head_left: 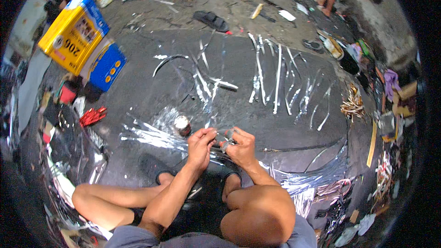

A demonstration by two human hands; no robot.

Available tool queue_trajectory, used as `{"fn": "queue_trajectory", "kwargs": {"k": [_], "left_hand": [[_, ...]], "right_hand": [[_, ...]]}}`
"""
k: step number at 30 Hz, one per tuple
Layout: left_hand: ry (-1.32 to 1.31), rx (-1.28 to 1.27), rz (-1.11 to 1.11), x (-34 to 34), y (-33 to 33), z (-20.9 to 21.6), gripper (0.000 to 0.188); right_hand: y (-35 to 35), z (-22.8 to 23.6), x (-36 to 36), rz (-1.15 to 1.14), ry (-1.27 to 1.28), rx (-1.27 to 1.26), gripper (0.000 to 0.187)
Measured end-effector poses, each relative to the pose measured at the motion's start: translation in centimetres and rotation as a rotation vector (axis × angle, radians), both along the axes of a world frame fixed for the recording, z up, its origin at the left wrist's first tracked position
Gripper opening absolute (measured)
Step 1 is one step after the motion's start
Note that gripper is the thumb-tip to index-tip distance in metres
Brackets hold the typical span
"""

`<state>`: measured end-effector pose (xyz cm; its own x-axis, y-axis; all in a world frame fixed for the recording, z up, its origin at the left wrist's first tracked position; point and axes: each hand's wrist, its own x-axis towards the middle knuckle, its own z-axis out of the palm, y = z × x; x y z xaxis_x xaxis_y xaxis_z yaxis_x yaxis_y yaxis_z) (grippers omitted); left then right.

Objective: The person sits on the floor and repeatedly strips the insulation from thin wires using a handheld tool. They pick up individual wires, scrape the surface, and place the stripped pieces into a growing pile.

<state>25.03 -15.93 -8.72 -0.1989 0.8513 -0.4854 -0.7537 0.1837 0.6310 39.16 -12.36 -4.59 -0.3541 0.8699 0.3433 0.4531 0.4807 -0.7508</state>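
- Tin (182,126), white on top and dark at the side, stands on the dark ground sheet (138,82); taken as landmark.
- Left hand (200,149), right of the tin and slightly nearer the person: grip closed, fingertips pinching what looks like one end of a thin pale strip (219,132).
- Right hand (243,149), farther right of the tin: grip curled around a small grey metal piece (224,146) (probably a tool, though the fingers hide too much to confirm the kind).
- Thin strip: right of the tin, in the short gap between the hands.
- Silvery strips (154,137): left of the tin and nearer the person, fanned out.
- Loose strips (278,78): beyond the tin to the right, roughly side by side.
- Silver bundle (301,181): well right of the tin, nearer the person.
- Risk, judged: the strip could slip or twist if the left pinch slackens, so little of it being held.
- Risk, judged: should the metal piece be sharp, a slip could nick the left fingertips, both hands being so close.
- Risk, judged: a leftward sweep of the left forearm could topple the tin and foul the silvery strips.
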Motion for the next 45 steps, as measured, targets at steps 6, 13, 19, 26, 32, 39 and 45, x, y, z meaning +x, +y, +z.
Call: {"fn": "queue_trajectory", "kwargs": {"k": [6,13,19,26,32,39,45], "left_hand": [[0.236,0.108,0.119,-5.2,0.8,1.0,0.006],[0.348,-0.099,0.46,-20.7,1.8,-3.1,0.008],[0.334,-0.394,0.72,-29.3,1.0,-9.3,0.012],[0.91,-0.715,0.723,-29.2,1.0,-13.6,0.023],[1.731,-0.073,0.331,-22.9,13.9,-7.6,0.033],[2.085,0.494,-0.662,-8.6,26.5,-7.3,0.036],[2.375,0.325,-0.884,-6.0,28.8,-10.8,0.012]], "right_hand": [[-0.7,0.8,-0.2,0.141,-0.038,0.005,0.025],[-3.0,-1.5,2.1,0.251,-0.003,-0.074,0.022],[-5.5,-3.7,7.5,0.193,-0.177,-0.259,0.022],[-7.2,-9.1,9.9,0.305,-0.225,-0.383,0.022],[-6.5,-10.7,9.2,0.344,-0.388,-0.467,0.032],[-4.3,-7.2,9.7,0.188,-0.599,-0.591,0.037],[-5.0,-7.0,11.9,0.018,-0.547,-0.518,0.032]]}}
